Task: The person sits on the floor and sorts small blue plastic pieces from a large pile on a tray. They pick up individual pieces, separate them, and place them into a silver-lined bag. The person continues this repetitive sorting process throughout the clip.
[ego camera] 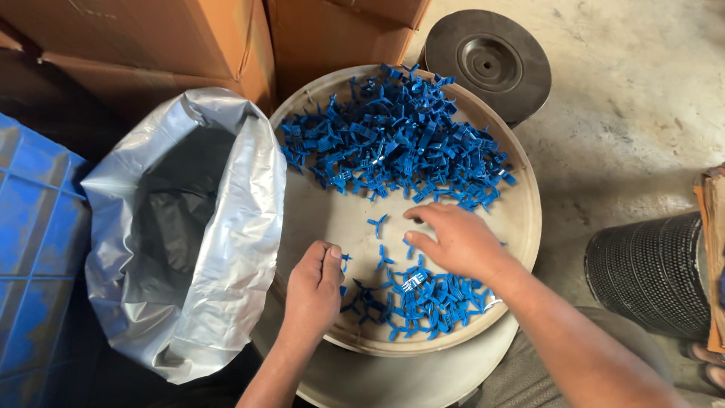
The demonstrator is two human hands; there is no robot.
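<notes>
1. L hand (313,283) clenched, thumb pinching a small blue plastic piece (345,259); R hand (453,242) spread flat, holding nothing.
2. Step, prob.: sorting pieces on the round tray (521,219). Next calls for a fingertip pinch on 1 loose piece.
3. Pieces: 3-bladed, small; main heap (393,140) at 12 o'clock, lesser pile (423,302) at 6.
4. Open silver bag (242,204) at 9 o'clock.

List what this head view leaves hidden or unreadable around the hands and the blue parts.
- Left hand: its curled fingers hide anything held.
- Bag interior: in shadow.
- Blue parts: too small for detail.
- Parts under the right hand: covered.
- Black mesh cylinder: cut off by the right edge.
</notes>
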